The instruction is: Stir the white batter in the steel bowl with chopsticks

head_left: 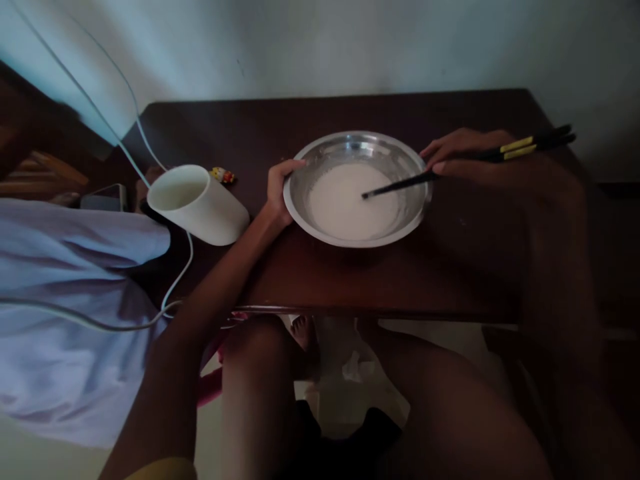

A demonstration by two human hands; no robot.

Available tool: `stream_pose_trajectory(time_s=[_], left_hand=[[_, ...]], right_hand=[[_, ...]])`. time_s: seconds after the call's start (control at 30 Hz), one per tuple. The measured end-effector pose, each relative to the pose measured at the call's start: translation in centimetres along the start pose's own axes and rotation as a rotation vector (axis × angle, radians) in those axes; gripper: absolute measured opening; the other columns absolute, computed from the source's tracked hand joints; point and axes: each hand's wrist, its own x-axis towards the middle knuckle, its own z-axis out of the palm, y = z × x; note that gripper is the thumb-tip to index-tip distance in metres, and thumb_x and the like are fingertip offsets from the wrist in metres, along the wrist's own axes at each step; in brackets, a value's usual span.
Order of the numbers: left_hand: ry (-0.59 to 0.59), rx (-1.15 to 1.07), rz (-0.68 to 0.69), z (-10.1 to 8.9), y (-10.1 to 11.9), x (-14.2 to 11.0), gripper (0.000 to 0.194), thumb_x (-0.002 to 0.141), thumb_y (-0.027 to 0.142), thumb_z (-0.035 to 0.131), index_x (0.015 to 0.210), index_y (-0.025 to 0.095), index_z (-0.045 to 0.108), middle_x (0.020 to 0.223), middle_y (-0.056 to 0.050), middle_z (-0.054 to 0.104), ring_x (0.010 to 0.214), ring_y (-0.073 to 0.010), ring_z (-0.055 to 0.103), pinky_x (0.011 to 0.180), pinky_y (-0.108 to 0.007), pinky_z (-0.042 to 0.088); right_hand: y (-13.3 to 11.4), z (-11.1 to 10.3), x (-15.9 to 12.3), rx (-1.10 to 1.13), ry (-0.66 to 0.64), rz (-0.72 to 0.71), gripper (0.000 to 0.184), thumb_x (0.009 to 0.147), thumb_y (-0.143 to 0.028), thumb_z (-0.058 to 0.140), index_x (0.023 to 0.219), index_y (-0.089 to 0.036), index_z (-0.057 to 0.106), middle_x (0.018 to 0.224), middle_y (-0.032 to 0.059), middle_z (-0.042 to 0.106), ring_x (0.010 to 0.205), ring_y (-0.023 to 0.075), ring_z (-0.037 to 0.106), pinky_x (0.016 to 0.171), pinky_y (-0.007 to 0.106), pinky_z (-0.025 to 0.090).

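Note:
A shiny metal bowl (420, 217) stands on the dark wooden table, with a white, smooth-looking mixture (345, 200) in its bottom. My left hand (281, 190) grips the bowl's left rim, the thumb lying over the edge. In my right hand (475, 157) is a pair of black chopsticks (400, 185) with yellow bands near their upper ends. Their lower tips meet the white mixture right of its middle. The fingers of my right hand are closed around the chopsticks near the bowl's right rim. Part of the left fingers is hidden behind the bowl.
Left of my forearm a white cylindrical container (210, 207) leans on the table (320, 280). Close behind it lies a small red and yellow figurine (223, 175). White cables (120, 143) run past it. Another person in a light shirt (75, 267) sits at the left near a phone (105, 198).

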Motion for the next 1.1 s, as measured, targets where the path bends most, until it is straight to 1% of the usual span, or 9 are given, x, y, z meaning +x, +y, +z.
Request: stream_pose_trajectory(time_s=[0.1, 0.23, 0.37, 0.47, 0.57, 0.7, 0.8, 0.93, 1.1], left_hand=[[0.022, -0.009, -0.051, 0.1, 0.2, 0.0, 0.017, 0.087, 0.022, 0.053, 0.074, 0.019, 0.064, 0.056, 0.000, 0.063, 0.094, -0.0237, 0.071, 0.084, -0.032, 0.059], [0.051, -0.035, -0.068, 0.1, 0.4, 0.1, 0.010, 0.084, 0.020, 0.058, 0.077, 0.018, 0.065, 0.060, -0.002, 0.067, 0.086, -0.0224, 0.071, 0.078, -0.029, 0.058], [0.046, -0.050, -0.067, 0.2, 0.4, -0.1, 0.016, 0.085, 0.020, 0.055, 0.073, 0.017, 0.066, 0.055, -0.002, 0.064, 0.072, -0.0187, 0.069, 0.069, -0.024, 0.057], [0.032, -0.048, -0.075, 0.3, 0.5, -0.2, 0.023, 0.087, 0.020, 0.052, 0.068, 0.016, 0.064, 0.051, 0.000, 0.061, 0.057, -0.0132, 0.061, 0.058, -0.020, 0.053], [0.023, -0.042, -0.095, 0.2, 0.5, -0.2, 0.023, 0.088, 0.021, 0.051, 0.071, 0.016, 0.065, 0.054, 0.000, 0.065, 0.052, -0.0118, 0.058, 0.056, -0.021, 0.052], [0.026, -0.048, -0.109, 0.3, 0.6, -0.2, 0.026, 0.090, 0.022, 0.049, 0.073, 0.017, 0.067, 0.054, -0.002, 0.066, 0.059, -0.0158, 0.066, 0.061, -0.023, 0.055], [0.063, -0.057, -0.123, 0.5, 0.7, -0.3, 0.024, 0.089, 0.021, 0.051, 0.072, 0.019, 0.067, 0.050, -0.001, 0.063, 0.073, -0.0204, 0.072, 0.071, -0.024, 0.058], [0.091, -0.041, -0.101, 0.8, 0.8, -0.6, 0.023, 0.089, 0.019, 0.052, 0.070, 0.020, 0.066, 0.048, 0.000, 0.061, 0.073, -0.0194, 0.073, 0.069, -0.023, 0.058], [0.081, -0.018, -0.106, 1.2, 1.0, -1.0, 0.034, 0.093, 0.020, 0.045, 0.065, 0.017, 0.064, 0.052, -0.001, 0.064, 0.064, -0.0151, 0.070, 0.063, -0.021, 0.057]], right_hand=[[-0.5, 1.5, 0.2, 0.004, -0.112, -0.072, 0.021, 0.085, -0.042, 0.065, 0.089, -0.024, 0.076, 0.122, 0.0056, 0.068, 0.125, 0.0259, 0.058, 0.111, 0.047, 0.043], [-0.3, 3.4, 0.9, -0.087, 0.038, -0.106, 0.021, 0.086, -0.041, 0.063, 0.093, -0.025, 0.076, 0.120, 0.0051, 0.070, 0.125, 0.0272, 0.058, 0.113, 0.051, 0.040], [0.5, 0.9, 0.3, -0.068, 0.160, 0.013, 0.014, 0.083, -0.039, 0.066, 0.085, -0.028, 0.074, 0.104, 0.0044, 0.073, 0.109, 0.0275, 0.066, 0.106, 0.050, 0.047], [0.4, -0.4, -0.5, 0.032, 0.047, 0.020, 0.018, 0.081, -0.047, 0.069, 0.080, -0.030, 0.074, 0.105, 0.0019, 0.074, 0.112, 0.0269, 0.066, 0.104, 0.046, 0.050], [-0.1, 1.7, -0.1, 0.037, -0.094, -0.033, 0.023, 0.082, -0.052, 0.067, 0.086, -0.031, 0.075, 0.118, 0.0009, 0.071, 0.128, 0.0271, 0.058, 0.114, 0.049, 0.042], [0.2, 4.4, 1.3, -0.126, 0.113, -0.037, 0.021, 0.086, -0.046, 0.062, 0.092, -0.030, 0.075, 0.127, 0.0029, 0.066, 0.142, 0.0285, 0.044, 0.123, 0.054, 0.028], [0.8, 2.2, 1.2, -0.150, 0.202, 0.054, 0.012, 0.084, -0.034, 0.064, 0.085, -0.026, 0.074, 0.108, 0.0045, 0.073, 0.129, 0.0288, 0.056, 0.120, 0.056, 0.030], [0.6, -1.1, -0.2, 0.008, 0.057, -0.008, 0.014, 0.079, -0.039, 0.071, 0.074, -0.026, 0.074, 0.109, 0.0032, 0.074, 0.131, 0.0270, 0.056, 0.121, 0.049, 0.032], [-0.1, 3.0, 0.8, 0.079, -0.075, -0.071, 0.025, 0.081, -0.052, 0.067, 0.085, -0.029, 0.076, 0.120, 0.0006, 0.072, 0.135, 0.0266, 0.052, 0.122, 0.050, 0.032]])
